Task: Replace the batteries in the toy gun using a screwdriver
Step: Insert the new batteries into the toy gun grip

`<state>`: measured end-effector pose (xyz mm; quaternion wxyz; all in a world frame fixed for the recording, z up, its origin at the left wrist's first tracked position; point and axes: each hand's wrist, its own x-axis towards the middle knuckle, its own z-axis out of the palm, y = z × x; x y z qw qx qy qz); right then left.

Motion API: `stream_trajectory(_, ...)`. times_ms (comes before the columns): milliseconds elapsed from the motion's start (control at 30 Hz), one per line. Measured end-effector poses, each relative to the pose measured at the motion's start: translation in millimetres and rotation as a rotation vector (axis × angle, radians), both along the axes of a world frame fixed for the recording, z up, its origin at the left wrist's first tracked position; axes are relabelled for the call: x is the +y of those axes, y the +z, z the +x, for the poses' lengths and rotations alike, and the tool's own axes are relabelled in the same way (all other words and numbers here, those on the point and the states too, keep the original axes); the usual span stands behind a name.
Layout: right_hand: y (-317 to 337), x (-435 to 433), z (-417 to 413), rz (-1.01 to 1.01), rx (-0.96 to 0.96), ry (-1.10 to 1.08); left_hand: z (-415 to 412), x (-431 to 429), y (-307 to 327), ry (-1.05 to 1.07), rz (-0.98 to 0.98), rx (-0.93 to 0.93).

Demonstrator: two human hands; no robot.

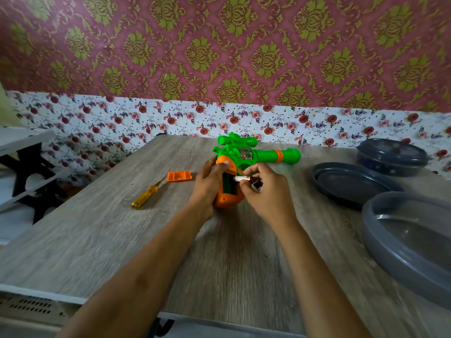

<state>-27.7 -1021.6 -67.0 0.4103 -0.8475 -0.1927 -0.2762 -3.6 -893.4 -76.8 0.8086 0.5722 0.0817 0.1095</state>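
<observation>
A green and orange toy gun (253, 152) lies on the wooden table (122, 240), barrel pointing right. My left hand (208, 185) grips its orange handle, whose battery compartment (229, 183) stands open. My right hand (264, 189) pinches a small white and red battery (241, 178) at the compartment's edge, and a dark object shows under its fingers. The orange compartment cover (179, 176) rests on the table left of the gun. A yellow-handled screwdriver (147, 194) lies beside the cover, tip toward it.
Two grey plastic containers (393, 157) (410, 242) stand at the right, with a dark lid (351, 181) between them. A white and black shelf (26, 172) sits off the table's left edge. The floral wall runs behind the table.
</observation>
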Motion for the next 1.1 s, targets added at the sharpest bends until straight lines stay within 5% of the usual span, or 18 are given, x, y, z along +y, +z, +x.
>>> stream_trajectory(300,2,-3,5,0.223,0.039,0.03,-1,1,0,-0.003,0.021,-0.016)
stream_trajectory(700,-9,3,11,0.19,-0.031,-0.011,-5,-11,-5,-0.009,0.107,-0.185)
stream_trajectory(1100,-24,5,19,0.148,0.001,-0.03,-11,-13,-1,-0.031,-0.015,-0.092)
